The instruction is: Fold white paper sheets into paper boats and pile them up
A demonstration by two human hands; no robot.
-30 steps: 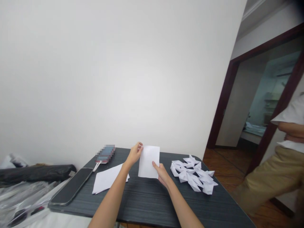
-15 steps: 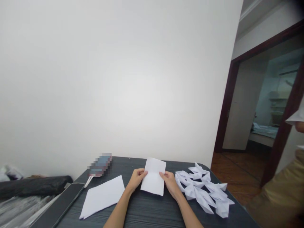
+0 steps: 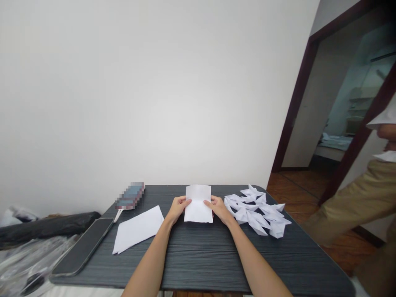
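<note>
Between my two hands a small white sheet of paper (image 3: 198, 211) is held up over the table, with a faint crease across its middle. My left hand (image 3: 177, 207) pinches its left edge, thumb on the front and fingers behind. At the right edge my right hand (image 3: 220, 207) grips in the same way. To the left lies a stack of white paper (image 3: 139, 229), flat on the table. Several folded white paper shapes (image 3: 255, 212) with pointed ends lie in a cluster just right of my right hand.
The dark wood-grain table (image 3: 198, 260) stands against a white wall. A phone (image 3: 83, 247) lies at its left edge, with a pixelated object (image 3: 131, 196) behind. Plastic-wrapped items (image 3: 34, 260) are on the left. A person in tan trousers (image 3: 349, 198) is at the right, near a doorway.
The view has tilted down, so more of the table's near edge shows. The sheet is tipped and straightened slightly in my hands, both still gripping it. The person at right shows more.
</note>
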